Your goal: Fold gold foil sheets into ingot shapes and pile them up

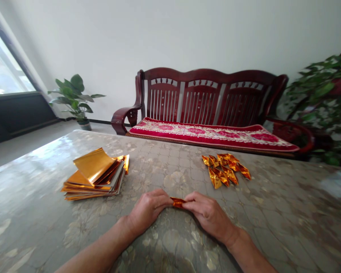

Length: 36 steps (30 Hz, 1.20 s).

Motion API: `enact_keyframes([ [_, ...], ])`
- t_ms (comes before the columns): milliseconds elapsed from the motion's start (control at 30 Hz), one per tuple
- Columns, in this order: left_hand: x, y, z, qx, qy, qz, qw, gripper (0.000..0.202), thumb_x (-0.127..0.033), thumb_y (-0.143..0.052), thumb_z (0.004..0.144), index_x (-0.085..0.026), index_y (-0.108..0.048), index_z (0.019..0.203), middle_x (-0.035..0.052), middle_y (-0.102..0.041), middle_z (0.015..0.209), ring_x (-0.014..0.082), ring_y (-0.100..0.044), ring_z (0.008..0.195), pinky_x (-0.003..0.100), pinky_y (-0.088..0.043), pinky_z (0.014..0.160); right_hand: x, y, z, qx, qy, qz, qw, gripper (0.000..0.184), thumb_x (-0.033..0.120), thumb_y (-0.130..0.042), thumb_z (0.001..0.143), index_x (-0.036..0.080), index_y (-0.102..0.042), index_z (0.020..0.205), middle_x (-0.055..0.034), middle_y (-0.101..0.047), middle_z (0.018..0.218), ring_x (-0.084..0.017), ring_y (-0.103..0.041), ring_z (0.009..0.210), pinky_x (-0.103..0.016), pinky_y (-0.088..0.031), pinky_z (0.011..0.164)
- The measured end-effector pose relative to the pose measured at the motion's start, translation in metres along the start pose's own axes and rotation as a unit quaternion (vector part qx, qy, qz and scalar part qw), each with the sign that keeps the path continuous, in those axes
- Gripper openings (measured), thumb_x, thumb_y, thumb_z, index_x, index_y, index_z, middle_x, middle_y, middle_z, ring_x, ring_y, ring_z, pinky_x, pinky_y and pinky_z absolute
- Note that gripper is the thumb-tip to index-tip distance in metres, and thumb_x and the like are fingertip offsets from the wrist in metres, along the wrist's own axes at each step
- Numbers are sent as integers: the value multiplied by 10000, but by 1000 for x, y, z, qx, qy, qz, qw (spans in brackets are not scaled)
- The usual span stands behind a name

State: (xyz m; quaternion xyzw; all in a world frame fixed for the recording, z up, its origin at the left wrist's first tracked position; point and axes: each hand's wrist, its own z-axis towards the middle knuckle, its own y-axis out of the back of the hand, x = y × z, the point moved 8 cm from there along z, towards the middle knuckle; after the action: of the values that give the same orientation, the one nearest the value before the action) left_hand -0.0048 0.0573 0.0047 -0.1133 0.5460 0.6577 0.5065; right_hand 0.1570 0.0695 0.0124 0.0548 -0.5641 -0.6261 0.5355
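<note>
Left hand (pixel 151 207) and right hand (pixel 209 213), fingertips of each pinched closed on opposite ends of a folded gold paper (pixel 178 203), right of the paper stack (pixel 94 167), folded pieces (pixel 230 175) farther right of the stack

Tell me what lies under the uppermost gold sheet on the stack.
Under the uppermost gold sheet, more sheets jut out, some orange-gold, some greyish along the right side. Their middles are covered, as is the tabletop beneath the stack.
</note>
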Motion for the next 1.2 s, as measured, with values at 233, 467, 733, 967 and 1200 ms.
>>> enact_keyframes([
  [233, 2, -7, 1, 17, 12, -29, 999, 277, -287, -496, 986, -278, -761, 1065, 62, -736, 994, 171, -682, 901, 239, -501, 816, -5, -3, 0, -7, -35, 20, 999, 279, 257, -501, 983, 334, -756, 1068, -19, -700, 975, -149, -666, 851, -241, -508, 768],
  [467, 2, -4, 6, 6, 21, 3, 1000, 250, -290, -523, 972, -285, -766, 1029, 38, -761, 917, 178, -695, 843, 234, -504, 761, -9, -2, 1, -15, -62, -9, 998, 260, 267, -534, 961, 339, -759, 1068, -25, -678, 918, -157, -645, 799, -234, -493, 706],
  [733, 1, -6, 7, 10, 16, 27, 999, 244, -269, -533, 970, -303, -758, 1060, 23, -775, 921, 176, -719, 825, 222, -512, 752, -14, -5, 2, -1, -76, 12, 997, 233, 276, -558, 949, 343, -767, 1028, -5, -672, 935, -149, -649, 839, -224, -477, 720],
  [967, -2, -9, 6, 28, 15, 65, 997, 309, -244, -524, 978, -375, -700, 1195, 2, -779, 955, 180, -731, 836, 211, -495, 737, -19, -7, 2, -34, -93, 64, 993, 204, 294, -585, 940, 335, -776, 1000, -2, -679, 902, -152, -655, 822, -237, -488, 729],
  [1200, -6, -10, 3, 43, 9, 139, 989, 343, -255, -477, 1004, -373, -633, 1285, 0, -765, 897, 173, -714, 795, 207, -457, 691, -13, -8, 2, -9, -90, 43, 995, 210, 309, -559, 966, 323, -763, 1012, -1, -664, 921, -143, -647, 837, -229, -475, 743],
])
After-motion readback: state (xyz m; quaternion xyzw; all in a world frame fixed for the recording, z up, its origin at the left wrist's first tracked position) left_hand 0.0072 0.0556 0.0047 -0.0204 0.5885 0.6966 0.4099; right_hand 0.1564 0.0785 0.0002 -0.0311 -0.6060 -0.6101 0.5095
